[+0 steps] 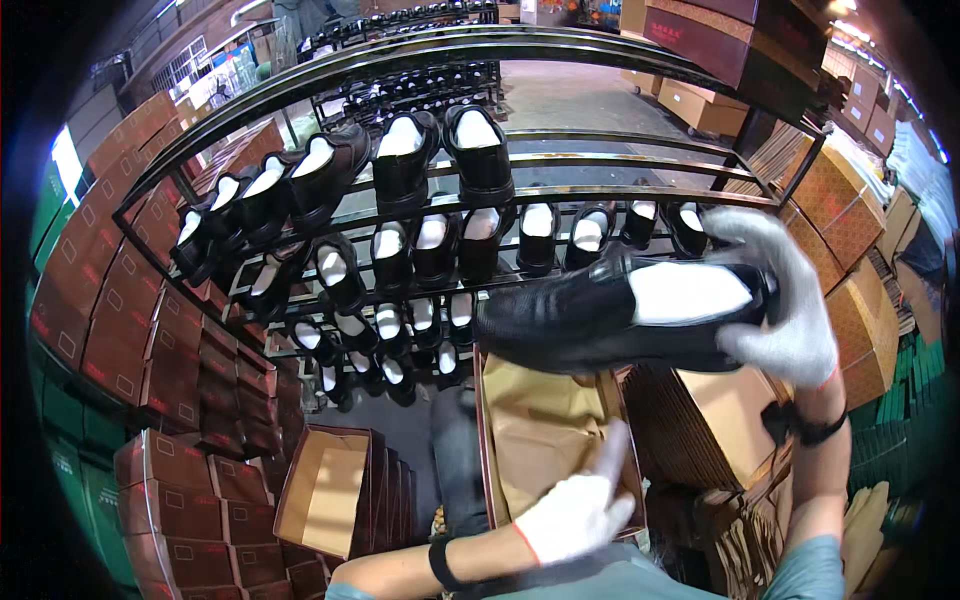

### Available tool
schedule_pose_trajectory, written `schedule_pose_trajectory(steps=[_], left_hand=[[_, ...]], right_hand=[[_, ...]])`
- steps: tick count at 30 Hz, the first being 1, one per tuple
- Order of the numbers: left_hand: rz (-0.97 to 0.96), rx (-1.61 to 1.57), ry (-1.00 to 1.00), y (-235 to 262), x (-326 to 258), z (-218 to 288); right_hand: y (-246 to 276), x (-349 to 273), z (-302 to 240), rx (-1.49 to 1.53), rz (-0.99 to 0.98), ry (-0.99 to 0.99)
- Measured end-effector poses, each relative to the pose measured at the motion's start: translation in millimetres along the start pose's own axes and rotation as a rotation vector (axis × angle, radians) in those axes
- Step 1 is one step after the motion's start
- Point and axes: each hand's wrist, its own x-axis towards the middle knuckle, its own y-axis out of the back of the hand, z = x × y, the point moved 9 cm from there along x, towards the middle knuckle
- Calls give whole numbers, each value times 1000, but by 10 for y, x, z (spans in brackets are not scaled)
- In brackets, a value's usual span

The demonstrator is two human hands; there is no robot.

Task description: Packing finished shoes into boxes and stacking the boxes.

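A black leather shoe (560,310) with a white insole hangs in mid-air before the rack, its toe to the left. Wrapped round its heel end is my white-gloved right hand (800,310), thumb on the near side and fingers on the far side. Below the shoe stands an open dark red box (488,440) with crumpled tan paper (545,410) in it. Over the near end of this box is my gloved left hand (580,515), blurred, one finger stretched out, holding nothing that I can see.
A black metal rack (600,192) ahead carries several rows of black shoes (478,160). Dark red boxes (90,280) are stacked at the left, near nested open box parts (325,490). Brown cardboard sheets (720,420) and patterned orange boxes (840,205) stand at the right.
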Motion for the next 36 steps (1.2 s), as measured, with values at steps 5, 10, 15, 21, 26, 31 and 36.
schedule_pose_trajectory(steps=[5,10,15,21,26,31,36], left_hand=[[30,534,-513,-168,-555,728],[367,366,-835,423,-662,738],[518,655,-312,1307,79,-20],[445,798,-351,1122,420,103],[744,324,-224,1126,-472,-212],[629,-300,-175,651,-998,-784],[371,-395,-184,311,-991,-442]], right_hand=[[-888,914,-756,-200,-741,190],[-2106,313,275,-528,-947,166],[-662,-903,980,-550,-68,-206],[20,-2933,1847,-994,-451,-778],[586,-2018,552,-1100,-160,-336],[535,-1776,352,231,601,-429],[-1243,-2276,1035,172,-152,-731]])
